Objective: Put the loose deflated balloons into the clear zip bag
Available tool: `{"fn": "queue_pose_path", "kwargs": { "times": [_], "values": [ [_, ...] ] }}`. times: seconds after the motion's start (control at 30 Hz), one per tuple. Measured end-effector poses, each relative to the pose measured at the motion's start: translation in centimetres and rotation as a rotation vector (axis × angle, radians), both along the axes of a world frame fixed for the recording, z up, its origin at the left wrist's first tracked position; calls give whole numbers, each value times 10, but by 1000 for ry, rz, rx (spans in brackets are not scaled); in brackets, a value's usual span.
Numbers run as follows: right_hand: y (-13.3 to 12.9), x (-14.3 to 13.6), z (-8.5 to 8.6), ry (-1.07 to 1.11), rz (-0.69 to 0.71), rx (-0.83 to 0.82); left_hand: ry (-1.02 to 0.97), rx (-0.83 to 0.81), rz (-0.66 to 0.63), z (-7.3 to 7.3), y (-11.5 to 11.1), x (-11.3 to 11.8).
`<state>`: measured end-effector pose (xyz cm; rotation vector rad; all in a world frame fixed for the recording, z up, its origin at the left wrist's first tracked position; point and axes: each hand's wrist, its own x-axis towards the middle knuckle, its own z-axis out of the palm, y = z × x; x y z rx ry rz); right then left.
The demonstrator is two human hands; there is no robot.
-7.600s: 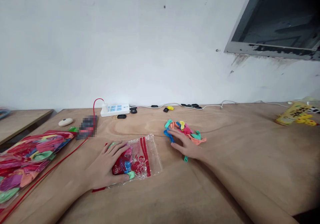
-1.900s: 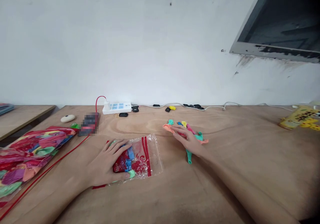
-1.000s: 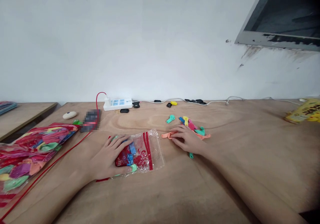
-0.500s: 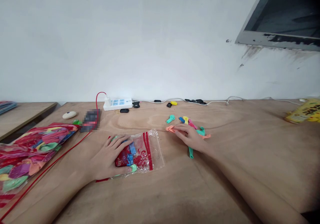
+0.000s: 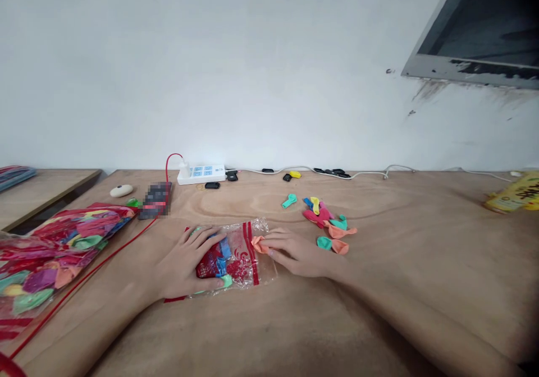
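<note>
My left hand (image 5: 189, 262) lies with fingers spread over a clear plastic bag (image 5: 264, 265) with red print. Blue and light green balloons show inside that bag. At the bag's right end, my right hand (image 5: 295, 252) pinches an orange balloon (image 5: 260, 245) between thumb and fingers. The balloon is over the red stripes; whether it touches the plastic I cannot tell. To the right lies a loose group of deflated balloons, among them a red one (image 5: 316, 217), a yellow one (image 5: 315, 205) and an orange one (image 5: 340, 247). A teal balloon (image 5: 289, 201) rests apart from them.
A larger bag of balloons (image 5: 80, 231) fills the left side, with a red cable (image 5: 120, 251) running past it. A phone (image 5: 154, 200), a white oval object (image 5: 121, 191) and a power strip (image 5: 202, 174) sit farther back. A yellow packet (image 5: 511, 194) is at far right.
My right hand has moved left and nearer me with the orange balloon, from the loose balloons to the small bag's right end. My left hand stays on the bag.
</note>
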<state>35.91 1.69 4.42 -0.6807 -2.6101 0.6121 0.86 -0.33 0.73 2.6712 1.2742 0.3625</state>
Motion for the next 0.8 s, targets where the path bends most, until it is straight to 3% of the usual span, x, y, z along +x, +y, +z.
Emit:
{"fn": "queue_pose_path", "kwargs": {
  "times": [0.1, 0.27, 0.43, 0.8],
  "values": [
    [10, -16, -4, -65, 96, 81, -1, 2, 10, -1, 0, 0],
    [29, -47, -25, -139, 207, 230, -10, 7, -4, 2, -2, 2],
    [37, -67, -38, -154, 263, 302, -45, 8, -6, 9, -3, 4],
    [30, -54, -38, -54, 277, 317, -83, 36, -20, -1, 0, 0]
  ]
}}
